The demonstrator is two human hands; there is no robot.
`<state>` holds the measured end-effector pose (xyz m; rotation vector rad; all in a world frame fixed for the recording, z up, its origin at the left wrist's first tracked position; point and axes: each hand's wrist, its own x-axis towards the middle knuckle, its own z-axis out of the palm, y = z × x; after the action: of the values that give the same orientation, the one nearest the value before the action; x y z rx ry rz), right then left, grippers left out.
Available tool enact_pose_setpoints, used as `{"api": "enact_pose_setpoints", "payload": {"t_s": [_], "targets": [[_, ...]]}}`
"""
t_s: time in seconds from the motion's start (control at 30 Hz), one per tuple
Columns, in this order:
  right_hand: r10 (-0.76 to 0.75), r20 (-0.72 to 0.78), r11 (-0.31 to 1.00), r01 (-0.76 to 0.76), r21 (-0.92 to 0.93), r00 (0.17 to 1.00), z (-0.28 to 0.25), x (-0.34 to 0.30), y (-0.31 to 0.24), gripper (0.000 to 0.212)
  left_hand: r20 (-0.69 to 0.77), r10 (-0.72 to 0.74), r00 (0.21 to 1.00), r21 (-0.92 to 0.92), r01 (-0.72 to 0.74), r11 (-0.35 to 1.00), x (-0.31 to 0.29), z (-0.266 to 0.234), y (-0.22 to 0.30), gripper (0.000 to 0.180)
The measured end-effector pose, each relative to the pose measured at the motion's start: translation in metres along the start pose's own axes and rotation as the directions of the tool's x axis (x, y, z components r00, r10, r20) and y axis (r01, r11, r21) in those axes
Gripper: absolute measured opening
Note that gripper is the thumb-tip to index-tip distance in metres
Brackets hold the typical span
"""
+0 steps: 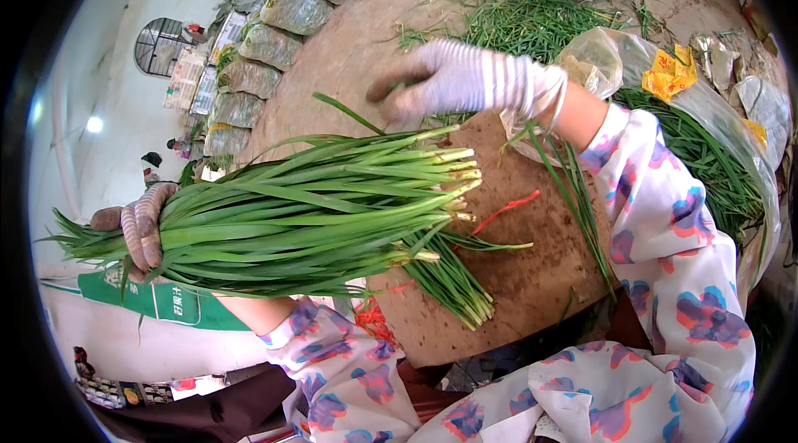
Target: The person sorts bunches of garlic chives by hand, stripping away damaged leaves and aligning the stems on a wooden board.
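Observation:
My left hand (143,231), in a striped glove, is closed around the leafy end of a thick bunch of garlic chives (307,214). The bunch is held roughly level, its pale cut ends pointing right over a brown board (532,310). My right hand (457,81), in a white glove with a banded cuff, is raised above the cut ends. Its fingers are apart, slightly blurred, and nothing shows in them. A smaller bundle of chives (457,281) lies on the board, partly beneath the held bunch. Beside it is a red tie (509,210), and loose stalks (582,214) lie farther right.
A pile of red ties (374,322) is by the board's lower left. Loose greens (532,23) are heaped on the floor beyond. An open clear bag of chives (690,144) stands at right. Stuffed plastic bags (270,46) line the far left, by the wall.

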<state>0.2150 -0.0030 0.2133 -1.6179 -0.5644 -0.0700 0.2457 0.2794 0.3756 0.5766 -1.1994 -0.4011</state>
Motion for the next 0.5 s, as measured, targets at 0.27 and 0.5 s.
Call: {"api": "enact_pose_setpoints", "payload": {"t_s": [0.27,0.5], "targets": [[-0.088,0.073,0.709,0.01,0.705,0.993,0.019,-0.019,0.028,0.034,0.145,-0.005,0.989,0.04,-0.001,0.999,0.003,-0.011,0.019,0.048],[0.175,-0.099,0.745,-0.066,0.664,0.98,-0.055,-0.028,0.095,0.041,0.067,0.143,0.987,0.044,-0.146,0.988,-0.005,0.0,0.011,0.047]]}}
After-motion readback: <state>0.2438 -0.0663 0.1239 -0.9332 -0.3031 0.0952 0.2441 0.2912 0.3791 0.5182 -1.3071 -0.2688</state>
